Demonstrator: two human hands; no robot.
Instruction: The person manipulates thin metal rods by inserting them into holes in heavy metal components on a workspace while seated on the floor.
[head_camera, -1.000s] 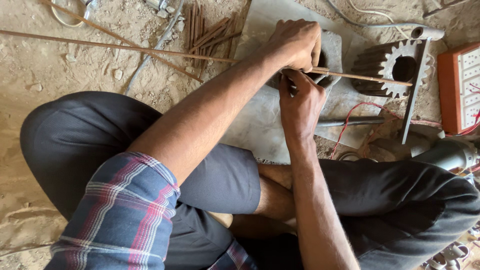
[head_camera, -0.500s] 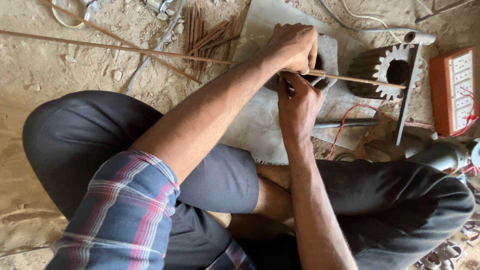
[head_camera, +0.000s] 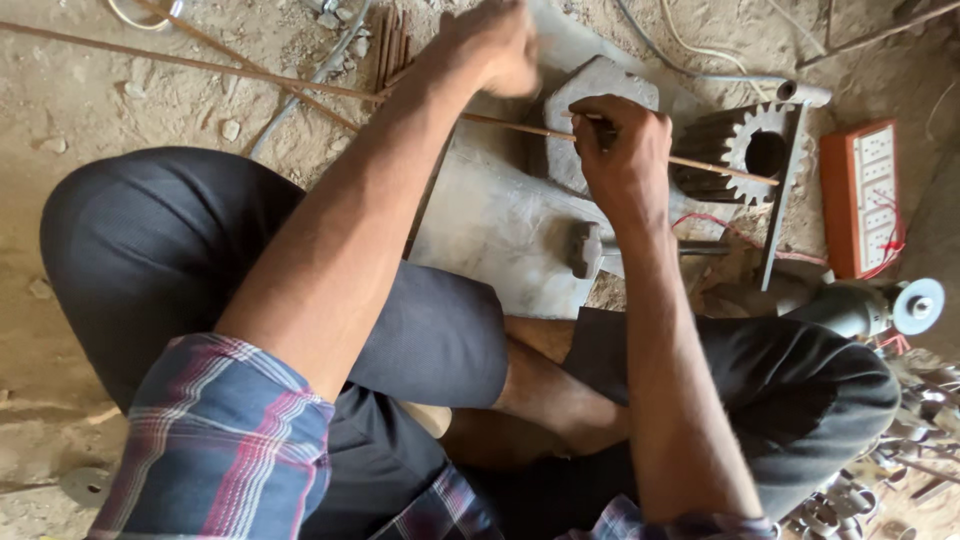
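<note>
Left hand (head_camera: 490, 45) now apart from right hand (head_camera: 622, 150), both fists still around thin rod (head_camera: 520, 126).

Sandy dirt floor (head_camera: 90, 110) lying under flat daylight — pebbles scattering about, grey slab (head_camera: 490, 220) sitting mid-ground, cables (head_camera: 700, 60) trailing across the top.

A thin rusty metal rod (head_camera: 520, 125) lies over a rough, matt grey stone block (head_camera: 585, 100), beside a dull, dark toothed steel gear (head_camera: 745, 150), a steel-headed hammer (head_camera: 590, 250) and dusty, gritty floor (head_camera: 120, 110).
</note>
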